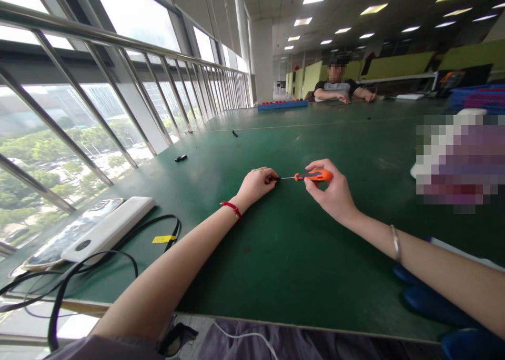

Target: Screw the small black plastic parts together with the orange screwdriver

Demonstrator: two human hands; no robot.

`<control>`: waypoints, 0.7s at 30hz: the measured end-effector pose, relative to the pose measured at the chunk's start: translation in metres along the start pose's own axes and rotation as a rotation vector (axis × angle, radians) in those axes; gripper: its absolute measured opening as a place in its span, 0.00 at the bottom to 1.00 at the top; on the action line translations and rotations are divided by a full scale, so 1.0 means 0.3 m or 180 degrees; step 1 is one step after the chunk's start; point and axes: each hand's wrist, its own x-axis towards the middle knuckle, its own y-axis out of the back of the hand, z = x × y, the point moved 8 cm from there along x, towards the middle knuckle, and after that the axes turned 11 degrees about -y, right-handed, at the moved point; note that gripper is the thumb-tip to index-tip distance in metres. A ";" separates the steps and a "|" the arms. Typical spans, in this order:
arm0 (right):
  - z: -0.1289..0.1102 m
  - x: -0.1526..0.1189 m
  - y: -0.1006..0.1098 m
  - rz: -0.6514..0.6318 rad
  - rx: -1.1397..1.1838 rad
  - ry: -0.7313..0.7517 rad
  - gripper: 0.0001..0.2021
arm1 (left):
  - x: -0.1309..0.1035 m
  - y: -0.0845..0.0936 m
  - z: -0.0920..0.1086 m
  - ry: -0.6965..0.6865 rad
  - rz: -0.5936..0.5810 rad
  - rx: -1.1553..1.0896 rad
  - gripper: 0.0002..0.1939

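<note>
Low over the green desk [288, 265], the right hand [331, 192] is closed on the orange-and-black handle of a screwdriver [313, 176], its shaft pointing left. The shaft's tip meets a small black part [273, 180] that the left hand [260, 184] pinches between its fingers. Farther off, a person [340, 86] sits at the far side, near a blue tray [282, 105].
</note>
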 end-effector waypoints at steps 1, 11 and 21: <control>0.000 0.001 0.004 0.0033 0.0041 0.0026 0.10 | 0.000 -0.001 0.001 -0.0006 -0.0005 -0.0008 0.09; -0.003 -0.001 0.007 0.0067 -0.0011 0.0015 0.07 | -0.001 -0.004 0.006 -0.0031 -0.0044 -0.0001 0.12; -0.002 -0.004 0.000 -0.0046 -0.0142 -0.0101 0.08 | -0.002 -0.017 -0.002 -0.0076 -0.0102 -0.0198 0.12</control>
